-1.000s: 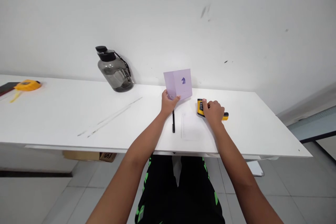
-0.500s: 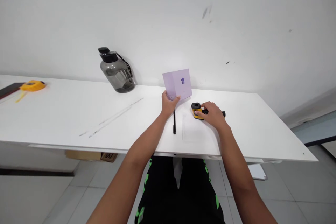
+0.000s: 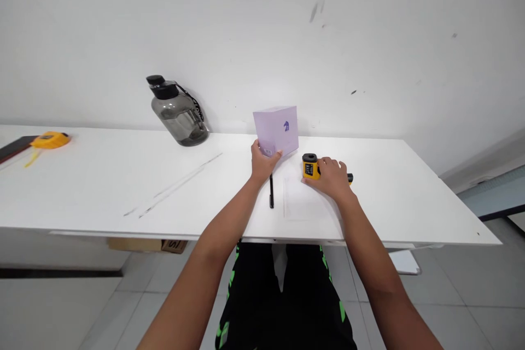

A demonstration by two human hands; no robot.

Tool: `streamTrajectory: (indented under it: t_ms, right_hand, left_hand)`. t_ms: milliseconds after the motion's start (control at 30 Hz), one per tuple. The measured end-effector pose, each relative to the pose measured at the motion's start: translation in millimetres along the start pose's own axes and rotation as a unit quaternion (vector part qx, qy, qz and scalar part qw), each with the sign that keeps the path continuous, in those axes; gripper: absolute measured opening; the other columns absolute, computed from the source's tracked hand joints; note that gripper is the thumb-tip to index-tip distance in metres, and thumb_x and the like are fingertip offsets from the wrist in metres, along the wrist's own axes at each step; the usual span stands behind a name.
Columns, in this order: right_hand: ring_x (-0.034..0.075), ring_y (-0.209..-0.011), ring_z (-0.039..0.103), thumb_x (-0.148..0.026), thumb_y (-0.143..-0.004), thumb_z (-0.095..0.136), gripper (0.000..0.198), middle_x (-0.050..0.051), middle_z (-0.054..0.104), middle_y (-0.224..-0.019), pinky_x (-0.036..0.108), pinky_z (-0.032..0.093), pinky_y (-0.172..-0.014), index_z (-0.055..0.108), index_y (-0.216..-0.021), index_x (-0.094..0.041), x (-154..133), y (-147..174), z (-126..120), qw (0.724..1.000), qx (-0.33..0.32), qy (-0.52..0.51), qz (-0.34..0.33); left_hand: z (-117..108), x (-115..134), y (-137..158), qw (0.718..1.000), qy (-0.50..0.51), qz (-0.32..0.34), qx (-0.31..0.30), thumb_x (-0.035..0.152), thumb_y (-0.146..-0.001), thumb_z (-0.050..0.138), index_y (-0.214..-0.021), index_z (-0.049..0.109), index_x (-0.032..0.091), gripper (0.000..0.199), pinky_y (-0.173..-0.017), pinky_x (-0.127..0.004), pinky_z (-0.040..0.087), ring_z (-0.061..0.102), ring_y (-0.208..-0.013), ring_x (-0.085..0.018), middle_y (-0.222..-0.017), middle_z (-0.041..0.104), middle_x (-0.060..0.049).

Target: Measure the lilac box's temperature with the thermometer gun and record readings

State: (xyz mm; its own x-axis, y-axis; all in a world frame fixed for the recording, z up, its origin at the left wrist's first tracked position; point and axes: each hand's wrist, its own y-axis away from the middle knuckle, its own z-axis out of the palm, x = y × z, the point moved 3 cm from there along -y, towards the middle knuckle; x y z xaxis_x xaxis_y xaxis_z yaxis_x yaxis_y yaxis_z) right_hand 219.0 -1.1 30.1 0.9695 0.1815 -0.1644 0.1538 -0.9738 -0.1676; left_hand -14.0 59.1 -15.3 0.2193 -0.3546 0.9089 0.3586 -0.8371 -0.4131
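The yellow device (image 3: 310, 169) has turned, its dark end now upward; the right hand (image 3: 333, 178) has its fingers wrapped round it, handle running rightward, just right of the purple box (image 3: 283, 130) the left hand (image 3: 264, 166) grips.

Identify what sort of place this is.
Probably an indoor workroom or office, can't tell which: a long white table set along a scuffed white wall, with a yellow tape measure lying on the table.
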Motion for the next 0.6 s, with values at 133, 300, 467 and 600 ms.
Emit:
streamTrajectory:
  t_ms: [133, 300, 467, 600]
  right_hand:
    - [0.040, -0.130, 0.046, -0.057, -0.071, 0.073, 0.070, 0.019, 0.051, -0.140, 0.064, 0.015, -0.115, 0.051, -0.126, -0.019, 0, 1, 3, 1.000, 0.001, -0.015, -0.006]
    - [0.039, -0.129, 0.052, -0.056, -0.068, 0.077, 0.089, 0.018, 0.054, -0.139, 0.062, 0.026, -0.114, 0.039, -0.140, -0.021, 10, 3, -5, 0.991, -0.057, -0.118, 0.035]
    - [0.037, -0.122, 0.060, -0.058, -0.070, 0.075, 0.104, 0.016, 0.054, -0.144, 0.050, 0.046, -0.100, 0.022, -0.154, -0.027, 19, 4, -9, 0.964, -0.116, -0.239, 0.027]
    - [0.032, -0.117, 0.063, -0.040, -0.081, 0.062, 0.070, 0.014, 0.063, -0.134, 0.049, 0.048, -0.098, 0.036, -0.144, -0.025, 22, 0, -3, 0.942, -0.099, -0.321, 0.021]
  left_hand:
    - [1, 8, 3, 0.999, -0.027, -0.013, -0.020, 0.042, -0.064, 0.085, -0.135, 0.041, 0.023, 0.086, -0.106, -0.045, 0.045, 0.053, -0.127, -0.029, -0.135, 0.047, -0.013]
    - [1, 9, 2, 0.999, -0.030, -0.017, -0.028, 0.043, -0.064, 0.084, -0.136, 0.040, 0.023, 0.086, -0.105, -0.046, 0.045, 0.053, -0.126, -0.030, -0.136, 0.046, -0.014]
    - [1, 5, 1, 0.999, -0.022, -0.016, -0.022, 0.043, -0.064, 0.084, -0.135, 0.040, 0.024, 0.086, -0.105, -0.045, 0.045, 0.053, -0.125, -0.029, -0.134, 0.047, -0.013]
    - [1, 5, 1, 0.999, -0.016, -0.021, -0.021, 0.041, -0.065, 0.084, -0.135, 0.040, 0.024, 0.084, -0.105, -0.044, 0.045, 0.053, -0.125, -0.029, -0.134, 0.047, -0.012]
